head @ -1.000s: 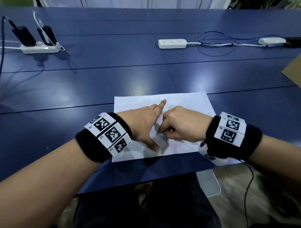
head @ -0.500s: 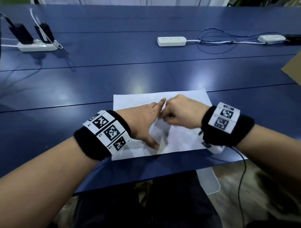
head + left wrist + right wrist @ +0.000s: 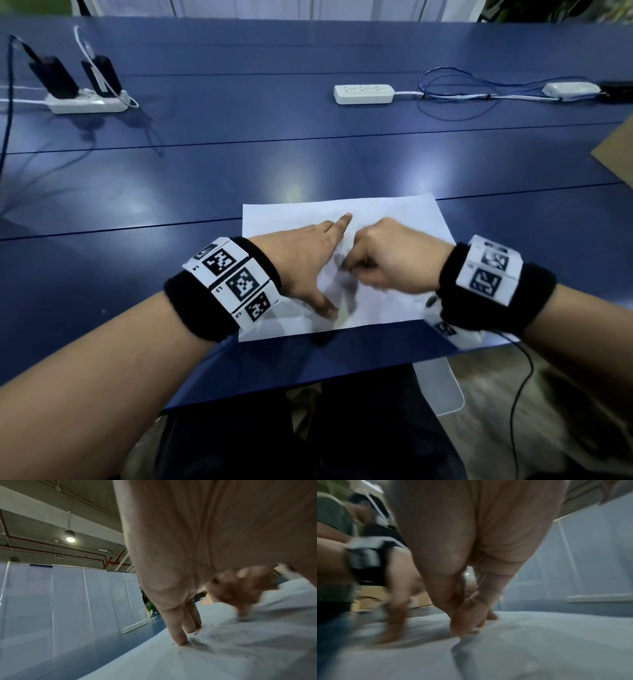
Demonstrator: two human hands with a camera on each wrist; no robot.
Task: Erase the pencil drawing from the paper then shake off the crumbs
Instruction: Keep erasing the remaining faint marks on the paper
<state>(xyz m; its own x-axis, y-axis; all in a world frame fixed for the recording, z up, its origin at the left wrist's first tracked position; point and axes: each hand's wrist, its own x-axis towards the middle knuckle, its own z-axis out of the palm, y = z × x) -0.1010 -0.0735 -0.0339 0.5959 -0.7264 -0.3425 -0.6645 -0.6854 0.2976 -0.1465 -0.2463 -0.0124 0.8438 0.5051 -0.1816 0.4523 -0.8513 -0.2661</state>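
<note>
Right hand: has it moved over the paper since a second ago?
Yes. The right hand went toward the paper's far edge half a second ago, then came back toward the near edge; the left hand stayed pressing the sheet.

The right hand (image 3: 387,260) is motion-blurred; whatever its curled fingers (image 3: 467,615) pinch against the paper (image 3: 394,219) is hidden, any eraser unseen.
</note>
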